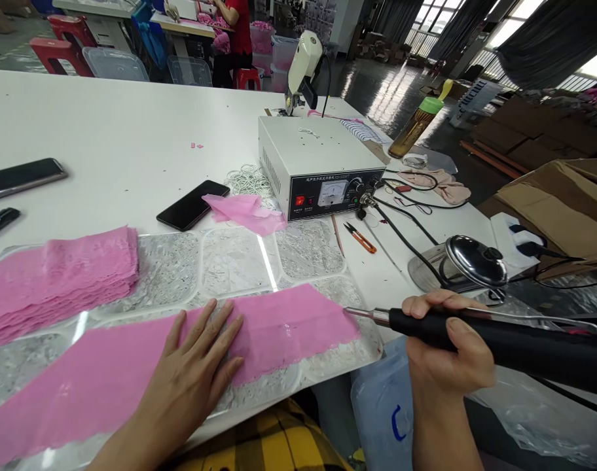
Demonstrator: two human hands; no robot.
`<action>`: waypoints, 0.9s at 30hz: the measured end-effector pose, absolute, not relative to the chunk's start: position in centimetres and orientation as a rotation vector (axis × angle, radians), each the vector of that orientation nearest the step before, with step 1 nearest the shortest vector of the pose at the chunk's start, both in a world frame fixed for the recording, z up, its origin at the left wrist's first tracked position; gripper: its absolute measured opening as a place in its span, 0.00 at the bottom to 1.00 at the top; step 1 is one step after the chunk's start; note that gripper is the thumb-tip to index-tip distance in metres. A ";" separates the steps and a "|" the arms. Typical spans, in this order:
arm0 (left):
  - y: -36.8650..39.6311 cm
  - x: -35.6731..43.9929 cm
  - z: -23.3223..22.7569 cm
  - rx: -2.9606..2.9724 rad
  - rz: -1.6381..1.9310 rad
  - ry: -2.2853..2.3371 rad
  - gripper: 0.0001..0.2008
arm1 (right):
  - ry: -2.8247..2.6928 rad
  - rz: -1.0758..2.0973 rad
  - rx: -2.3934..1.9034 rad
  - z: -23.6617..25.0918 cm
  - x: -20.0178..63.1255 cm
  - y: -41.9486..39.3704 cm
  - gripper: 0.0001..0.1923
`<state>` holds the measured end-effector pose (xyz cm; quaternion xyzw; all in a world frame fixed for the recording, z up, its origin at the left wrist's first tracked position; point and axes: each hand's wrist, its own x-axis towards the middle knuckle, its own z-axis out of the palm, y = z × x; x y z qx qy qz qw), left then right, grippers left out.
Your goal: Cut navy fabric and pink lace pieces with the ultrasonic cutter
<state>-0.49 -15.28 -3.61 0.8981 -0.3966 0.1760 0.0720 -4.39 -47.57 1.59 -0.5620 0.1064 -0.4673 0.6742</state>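
Observation:
A long strip of pink fabric [289, 333] with an angled right end lies on the patterned mat [237, 258]. My left hand [200, 360] rests flat on the strip's middle, fingers spread, holding nothing. In my right hand [446, 347] is a black ultrasonic welder handpiece [519, 343], with my fingers wrapped round its barrel. Its thin metal tip points left and meets the right edge of the fabric; whether it presses on it I cannot tell. A stack of pink fabric pieces [67, 281] lies at the left, beyond the strip.
Behind the mat stands a control box [323, 170] with cables on its right. Around it are a black phone [193, 205], orange thread snips [360, 238], a pink scrap [249, 212] and a lidded glass mug [455, 265]. A seated person [239, 33] works further back.

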 end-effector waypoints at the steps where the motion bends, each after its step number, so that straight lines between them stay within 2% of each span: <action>1: -15.3 -0.5 -3.6 2.702 0.527 -1.190 0.24 | 0.231 -1.041 -1.263 1.5 -4.2 -47.4 0.09; 12: -15.3 -0.5 -3.5 2.727 0.552 -1.211 0.25 | 0.170 -0.998 -1.245 1.2 -3.6 -47.0 0.08; 18: -15.2 -0.3 -3.8 2.710 0.523 -1.206 0.27 | 0.139 -0.999 -1.282 1.1 -3.2 -46.8 0.04; 27: -15.2 -0.3 -3.8 2.696 0.539 -1.235 0.27 | 0.229 -1.075 -1.247 1.9 -5.1 -48.4 0.08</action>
